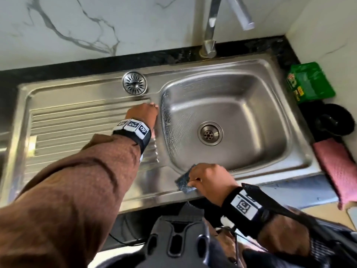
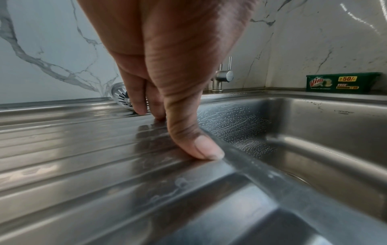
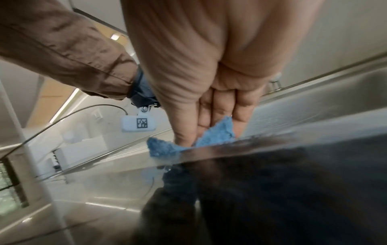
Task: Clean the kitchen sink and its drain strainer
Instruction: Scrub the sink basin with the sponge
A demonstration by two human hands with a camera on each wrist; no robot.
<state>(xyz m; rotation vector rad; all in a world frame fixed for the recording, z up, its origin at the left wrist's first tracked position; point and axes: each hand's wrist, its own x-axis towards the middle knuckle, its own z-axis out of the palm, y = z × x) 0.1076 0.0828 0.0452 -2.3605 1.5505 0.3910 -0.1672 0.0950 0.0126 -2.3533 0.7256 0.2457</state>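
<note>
The steel sink [image 1: 228, 105] has soap streaks on its left wall and an open drain [image 1: 210, 133] in the middle. The round drain strainer [image 1: 134, 82] lies on the rim behind the drainboard, also visible past the fingers in the left wrist view [image 2: 119, 95]. My left hand [image 1: 144, 115] rests with straight fingers on the ridge between drainboard and basin, thumb [image 2: 201, 147] on the edge. My right hand [image 1: 208, 178] grips a blue scrub pad [image 1: 184, 182] [image 3: 217, 132] on the sink's front rim.
A tap [image 1: 209, 31] stands behind the basin. A green dish soap box [image 1: 311, 82] [image 2: 341, 82], a black round object [image 1: 332, 122] and a pink cloth [image 1: 338, 169] lie along the right counter. The ribbed drainboard [image 1: 77, 120] is at the left.
</note>
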